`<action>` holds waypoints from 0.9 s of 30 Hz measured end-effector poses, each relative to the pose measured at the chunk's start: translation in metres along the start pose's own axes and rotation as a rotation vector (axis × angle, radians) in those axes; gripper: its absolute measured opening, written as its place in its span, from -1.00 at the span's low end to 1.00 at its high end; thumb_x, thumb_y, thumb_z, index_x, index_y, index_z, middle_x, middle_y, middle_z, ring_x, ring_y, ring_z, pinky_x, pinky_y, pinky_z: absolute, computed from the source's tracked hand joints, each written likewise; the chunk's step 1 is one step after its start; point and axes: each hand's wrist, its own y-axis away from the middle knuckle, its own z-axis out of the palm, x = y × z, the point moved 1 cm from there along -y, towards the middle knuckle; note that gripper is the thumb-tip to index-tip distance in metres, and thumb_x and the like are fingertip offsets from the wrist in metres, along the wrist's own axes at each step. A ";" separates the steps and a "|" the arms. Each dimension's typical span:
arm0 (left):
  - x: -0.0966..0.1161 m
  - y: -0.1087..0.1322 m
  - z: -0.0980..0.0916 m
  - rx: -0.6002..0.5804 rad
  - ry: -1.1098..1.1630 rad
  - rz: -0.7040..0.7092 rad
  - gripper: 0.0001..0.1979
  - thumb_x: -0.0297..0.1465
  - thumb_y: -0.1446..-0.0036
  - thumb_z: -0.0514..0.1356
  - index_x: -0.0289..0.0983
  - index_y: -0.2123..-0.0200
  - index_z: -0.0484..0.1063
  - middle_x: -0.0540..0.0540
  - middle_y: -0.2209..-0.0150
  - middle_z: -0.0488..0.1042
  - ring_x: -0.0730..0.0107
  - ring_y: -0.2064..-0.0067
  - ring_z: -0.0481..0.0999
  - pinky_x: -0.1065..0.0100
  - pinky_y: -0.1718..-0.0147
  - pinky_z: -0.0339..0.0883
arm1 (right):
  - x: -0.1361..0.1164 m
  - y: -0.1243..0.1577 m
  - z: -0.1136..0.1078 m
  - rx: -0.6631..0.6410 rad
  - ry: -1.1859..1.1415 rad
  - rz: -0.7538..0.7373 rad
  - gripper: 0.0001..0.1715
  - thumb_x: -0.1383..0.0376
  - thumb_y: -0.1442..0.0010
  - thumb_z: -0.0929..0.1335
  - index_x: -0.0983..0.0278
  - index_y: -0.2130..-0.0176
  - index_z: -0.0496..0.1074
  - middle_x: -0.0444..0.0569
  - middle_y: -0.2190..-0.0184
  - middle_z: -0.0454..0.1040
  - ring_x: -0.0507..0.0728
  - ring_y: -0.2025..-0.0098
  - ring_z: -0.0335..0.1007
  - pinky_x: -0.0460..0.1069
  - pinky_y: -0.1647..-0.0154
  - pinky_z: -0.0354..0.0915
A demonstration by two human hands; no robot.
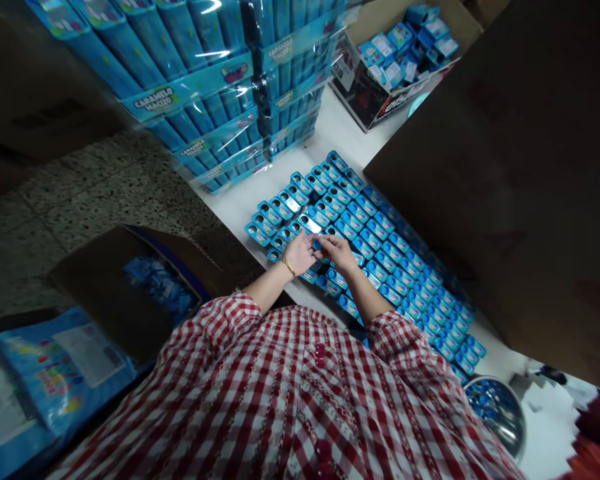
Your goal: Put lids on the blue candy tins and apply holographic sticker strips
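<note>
The left hand [300, 253] and right hand [337, 252] meet near the front edge of the smooth white desk [240, 200]. Their fingers are pinched on 1 small blue box [317, 245], held just over the near end of the tight rows of glossy blue boxes [380, 247]. Bare desk shows only as a narrow strip left of the rows, hemmed in by shiny shrink-wrapped stacks [205, 87] behind and a broad matte cardboard flap [505, 167] on the right. A round metal bowl [500, 413] sits by the rows' right end.

Tally at the worktop [337, 127]
Two hands, left hand [300, 253] and right hand [337, 252]; one bracelet [289, 267]; dozens of small blue boxes [380, 233] in rows, too many to count exactly; two stacks of wrapped packs [195, 100]; three cardboard cartons [100, 287]; one metal bowl [515, 427].
</note>
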 end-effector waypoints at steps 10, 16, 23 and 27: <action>0.007 0.002 -0.016 0.105 -0.193 0.073 -0.79 -0.27 -0.10 0.19 -0.27 0.25 0.43 -0.20 0.08 0.43 0.32 0.14 0.46 0.32 0.20 0.34 | -0.009 -0.028 -0.038 0.328 0.704 -0.073 -0.72 0.32 -0.12 0.27 0.28 0.17 0.46 -0.06 0.32 0.52 0.09 0.26 0.47 -0.01 0.13 0.34; 0.023 0.012 -0.031 0.132 -0.182 0.128 -0.82 -0.33 -0.08 0.21 -0.29 0.26 0.42 -0.17 0.19 0.48 0.36 0.23 0.50 0.35 0.25 0.35 | -0.030 -0.064 -0.030 0.261 1.332 0.091 -0.60 0.34 -0.08 0.37 0.33 0.04 0.40 0.21 0.10 0.47 0.28 0.03 0.40 0.06 0.08 0.30; 0.028 0.022 -0.035 0.148 -0.170 0.162 -0.78 -0.34 -0.04 0.24 -0.31 0.22 0.39 -0.15 0.27 0.51 0.41 0.31 0.52 0.37 0.30 0.36 | -0.035 -0.077 -0.027 0.209 1.437 0.219 -0.42 0.24 -0.04 0.42 0.35 -0.04 0.33 0.24 0.05 0.44 0.30 0.01 0.39 0.05 0.11 0.31; 0.033 0.028 -0.042 0.159 -0.243 0.181 -0.80 -0.39 -0.03 0.26 -0.33 0.26 0.41 -0.14 0.33 0.52 0.44 0.36 0.51 0.41 0.35 0.35 | -0.038 -0.068 -0.023 0.223 1.435 0.132 -0.50 0.20 -0.11 0.37 0.31 -0.03 0.33 0.22 0.10 0.47 0.30 0.04 0.40 0.07 0.14 0.29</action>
